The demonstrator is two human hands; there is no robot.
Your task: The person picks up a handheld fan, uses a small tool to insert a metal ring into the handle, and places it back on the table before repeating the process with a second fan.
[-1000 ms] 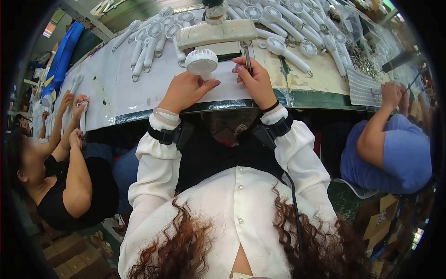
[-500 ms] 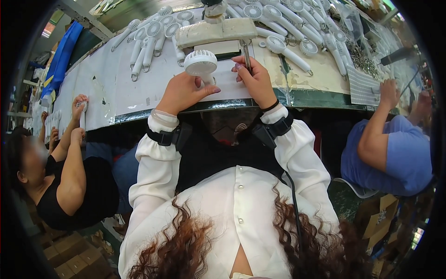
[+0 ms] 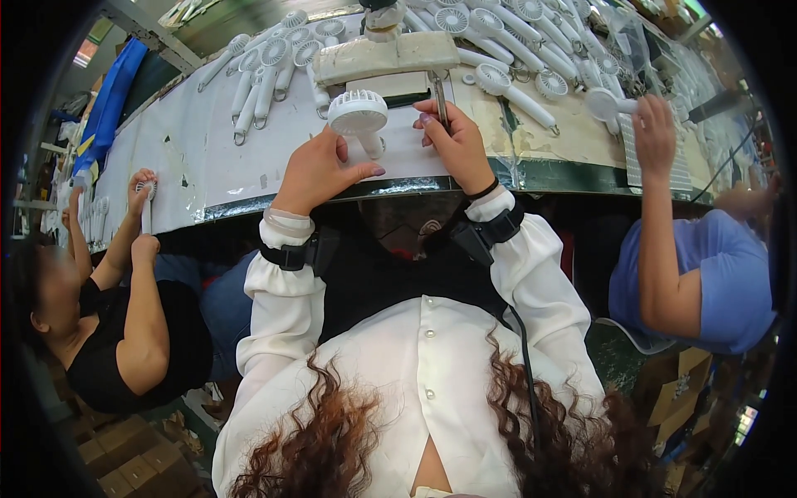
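Note:
A white handheld fan (image 3: 357, 112) stands upright on the table in front of me, round head up, its handle running down to the tabletop. My left hand (image 3: 324, 170) is beside the handle, thumb stretched toward the right and fingers apart; the handle shows free of the thumb. Whether a fingertip still touches it is hidden. To the right, my right hand (image 3: 455, 143) grips a slim, dark metal tool (image 3: 440, 90), held upright with its end pointing away from me. The tool looks like tweezers, though its lower part is covered by my fingers.
A padded beige bar (image 3: 386, 58) crosses behind the fan. White fans lie piled at the back left (image 3: 274, 54) and back right (image 3: 515, 33). Co-workers sit on both sides: one in black (image 3: 137, 332), one in blue (image 3: 697, 282). The green table edge (image 3: 398, 186) runs before me.
My left hand has drawn slightly back and left, its thumb coming off the fan's handle. The fan and my right hand stay put. The right co-worker has raised a hand with a white fan.

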